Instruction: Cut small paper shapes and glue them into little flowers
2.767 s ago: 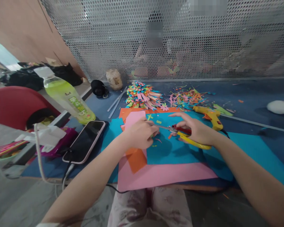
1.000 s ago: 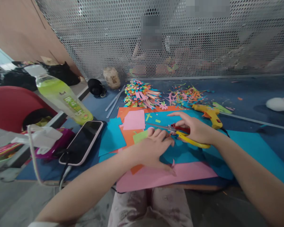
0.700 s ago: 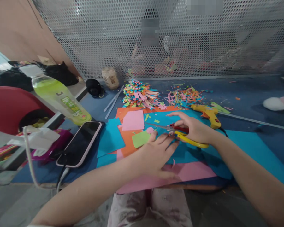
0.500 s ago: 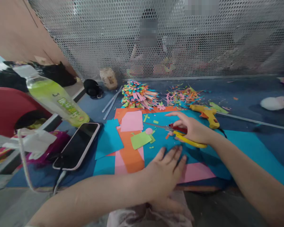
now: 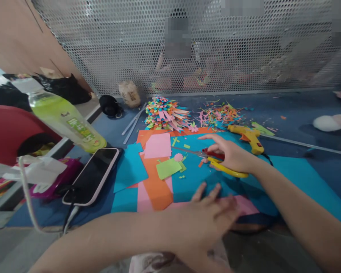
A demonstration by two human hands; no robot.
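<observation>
My right hand grips red-and-yellow scissors, blades pointing left over a blue paper sheet. My left hand hovers flat with fingers stretched out at the table's near edge, over the pink sheet, holding nothing. A small green paper piece and a tiny pink flower cut-out lie left of the scissors. An orange strip and a pink square lie beside them.
A phone on a cable and a green drink bottle sit at the left. A yellow glue gun, a colourful paper bundle and paper scraps lie behind. A perforated metal screen closes the back.
My left hand let go of the green piece near the scissors, pulled back toward me and swept right along the table's near edge. My right hand stayed put on the scissors.
</observation>
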